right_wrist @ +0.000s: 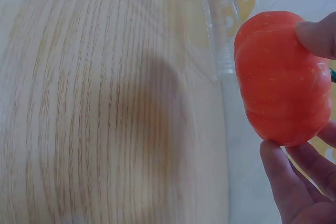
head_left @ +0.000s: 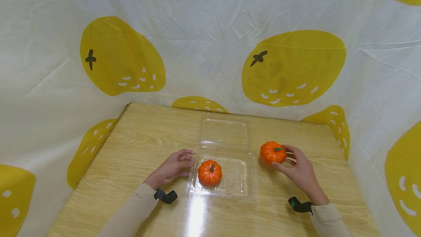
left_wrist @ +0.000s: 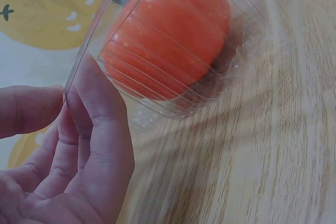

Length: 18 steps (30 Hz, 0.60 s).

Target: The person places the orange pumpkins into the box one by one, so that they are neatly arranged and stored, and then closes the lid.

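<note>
A clear plastic clamshell container (head_left: 230, 189) lies open on the table, its lid (head_left: 225, 131) folded back toward the wall. One small orange pumpkin (head_left: 209, 173) with a green stem sits in the left part of its base. My left hand (head_left: 175, 165) pinches the container's left rim between thumb and index finger, as the left wrist view shows close up (left_wrist: 89, 145). To the right of the container, my right hand (head_left: 300, 171) holds a second orange pumpkin (head_left: 271, 153) between thumb and fingers. In the right wrist view this pumpkin (right_wrist: 283, 82) is raised above the table.
The wooden table (head_left: 148, 127) meets a white cloth wall (head_left: 204, 68) with large yellow fruit prints at the back and sides. Black wrist devices (head_left: 166, 196) are worn on both wrists. Light glares on the table in front of the container.
</note>
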{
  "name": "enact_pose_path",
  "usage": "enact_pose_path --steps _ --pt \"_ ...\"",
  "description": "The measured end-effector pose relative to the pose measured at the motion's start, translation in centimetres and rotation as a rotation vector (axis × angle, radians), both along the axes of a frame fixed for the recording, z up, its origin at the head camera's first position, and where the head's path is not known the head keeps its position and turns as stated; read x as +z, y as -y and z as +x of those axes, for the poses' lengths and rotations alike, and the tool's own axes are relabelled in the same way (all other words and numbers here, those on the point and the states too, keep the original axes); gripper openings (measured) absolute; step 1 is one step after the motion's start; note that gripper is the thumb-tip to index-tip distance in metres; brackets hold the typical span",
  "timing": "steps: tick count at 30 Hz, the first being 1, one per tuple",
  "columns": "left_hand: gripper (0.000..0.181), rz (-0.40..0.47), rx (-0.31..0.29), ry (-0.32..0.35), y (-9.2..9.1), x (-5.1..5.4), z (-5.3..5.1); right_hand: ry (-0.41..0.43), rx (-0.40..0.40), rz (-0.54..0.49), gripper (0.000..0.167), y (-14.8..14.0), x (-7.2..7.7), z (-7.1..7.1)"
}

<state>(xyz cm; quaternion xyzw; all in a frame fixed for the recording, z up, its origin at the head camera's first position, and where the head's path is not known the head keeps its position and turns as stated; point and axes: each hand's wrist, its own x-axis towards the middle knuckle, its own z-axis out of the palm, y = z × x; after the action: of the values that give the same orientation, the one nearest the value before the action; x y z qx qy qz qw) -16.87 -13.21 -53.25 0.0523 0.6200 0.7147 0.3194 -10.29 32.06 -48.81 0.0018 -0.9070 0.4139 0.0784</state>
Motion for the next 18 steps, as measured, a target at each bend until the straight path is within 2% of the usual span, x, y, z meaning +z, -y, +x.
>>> enact_pose_path --steps 18 --pt "0.050 0.011 0.011 0.004 -0.1 0.0 0.0 -0.051 0.089 -0.019 0.073 2.3 0.4 0.2"
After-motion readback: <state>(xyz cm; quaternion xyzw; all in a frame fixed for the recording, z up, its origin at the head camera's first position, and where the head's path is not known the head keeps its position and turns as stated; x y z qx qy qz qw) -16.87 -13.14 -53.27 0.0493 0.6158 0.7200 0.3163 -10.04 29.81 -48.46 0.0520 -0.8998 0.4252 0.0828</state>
